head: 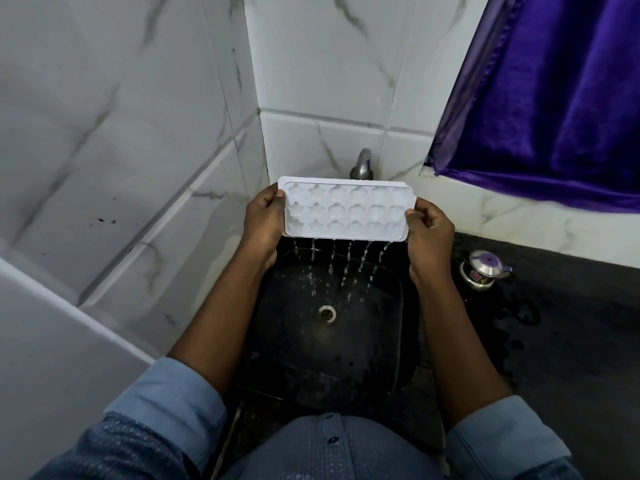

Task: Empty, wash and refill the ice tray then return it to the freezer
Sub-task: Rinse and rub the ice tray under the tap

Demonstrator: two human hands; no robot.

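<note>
A white ice tray [346, 211] with star-shaped cells is held above the black sink [391, 344], tilted with its near long edge down. Several thin streams of water run off that edge into the basin. My left hand [263, 220] grips the tray's left end, thumb on the top face. My right hand [429, 233] grips the right end the same way. A metal tap [362, 165] stands against the tiled wall just behind the tray. No water can be seen leaving the tap.
A small steel pot with a purple lid [483, 270] stands on the wet black counter [571, 323] right of the sink. White marble-look tiles [138, 168] close in the left and back. A purple curtain [554, 98] hangs at the upper right.
</note>
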